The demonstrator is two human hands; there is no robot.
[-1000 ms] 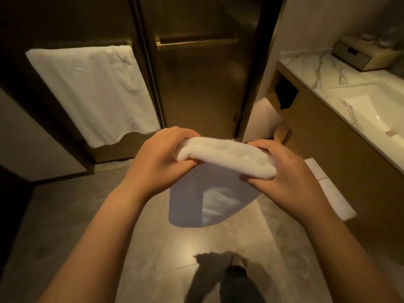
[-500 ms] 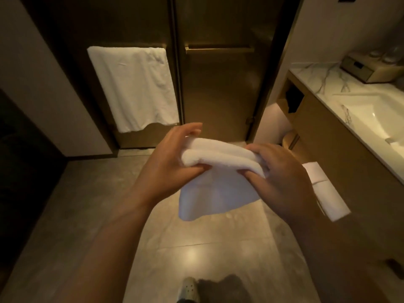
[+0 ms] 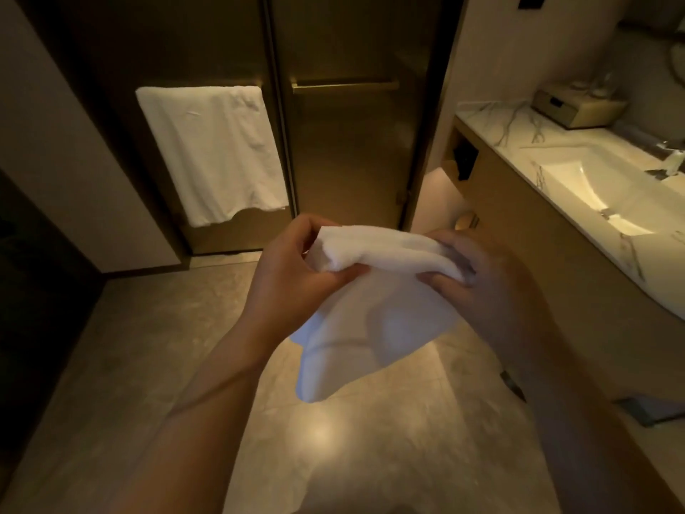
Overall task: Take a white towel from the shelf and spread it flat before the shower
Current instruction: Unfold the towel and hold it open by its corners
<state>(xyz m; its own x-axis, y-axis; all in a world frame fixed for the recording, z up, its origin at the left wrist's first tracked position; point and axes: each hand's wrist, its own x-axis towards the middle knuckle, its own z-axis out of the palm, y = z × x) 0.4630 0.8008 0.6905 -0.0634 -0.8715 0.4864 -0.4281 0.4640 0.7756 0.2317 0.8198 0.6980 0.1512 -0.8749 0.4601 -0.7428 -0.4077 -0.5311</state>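
Pinches the left end of the white towel [image 3: 370, 320] with the left hand [image 3: 293, 276], centre of the frame, thumb under the bunched top edge and fingers curled over it. Clamps the other end with the right hand [image 3: 482, 287], just right of centre, fingers wrapped round the roll.

Hangs in the air between and below both hands, only partly unfolded: thick and doubled along the top, one loose flap drooping toward lower centre, well clear of the floor [image 3: 166, 346].

Judged from this, roughly halfway: already fetched and brought up facing the shower doors [image 3: 344, 153] at upper centre. Yet to do: open the remaining folds, lower onto the floor before those doors, smooth flat.

Farther out, a hanging towel [image 3: 211, 153] on the bar at upper left; vanity counter [image 3: 519, 131] and sink [image 3: 593, 187] along the right edge.
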